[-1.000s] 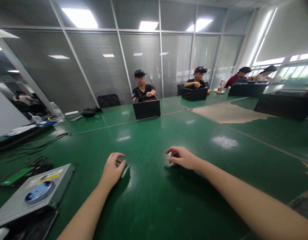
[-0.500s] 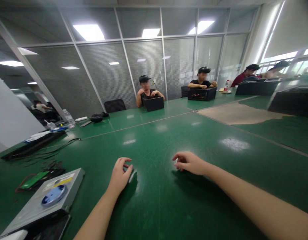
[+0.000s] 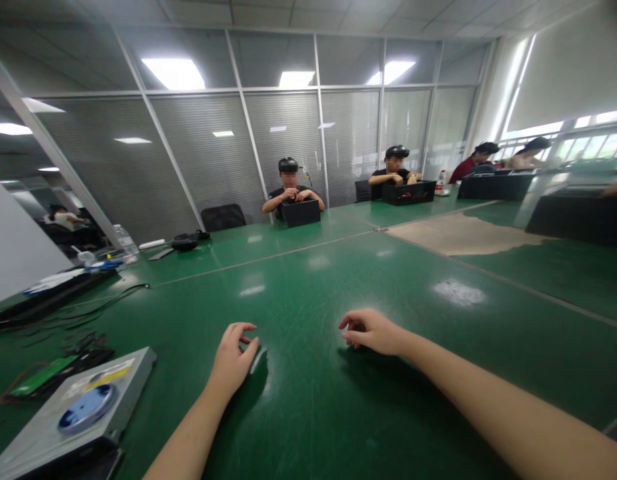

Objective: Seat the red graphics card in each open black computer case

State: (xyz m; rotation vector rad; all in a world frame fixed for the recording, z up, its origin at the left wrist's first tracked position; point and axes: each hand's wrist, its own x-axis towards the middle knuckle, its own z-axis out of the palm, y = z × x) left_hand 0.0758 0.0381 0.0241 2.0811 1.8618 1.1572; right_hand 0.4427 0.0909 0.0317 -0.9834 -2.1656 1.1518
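Observation:
Over the green table [image 3: 298, 387], my left hand [image 3: 234, 358] is held palm down with fingers loosely bent and thumb apart, holding nothing. My right hand [image 3: 372, 331] lies to its right across a gap, fingers curved and apart from the thumb, with nothing between them. Shadows show under both hands; whether they touch the surface I cannot tell. Nearest to my left hand is a flat grey metal box [image 3: 131, 383], like a computer drive, with a round blue piece [image 3: 88, 408] on top. Behind it lies a green circuit board [image 3: 45, 377] beside dark parts.
Black cables [image 3: 113, 297] and a long black tray [image 3: 33, 307] lie at the left, near a clear bottle [image 3: 125, 243]. Across the table, people sit behind black boxes [image 3: 302, 213]. A bare brown patch [image 3: 453, 233] marks the tabletop at right.
The camera has tilted up and turned slightly, shifting the scene. My hands keep nearly the same pose. Across the table, one person's hand has come down from the head toward the black box.

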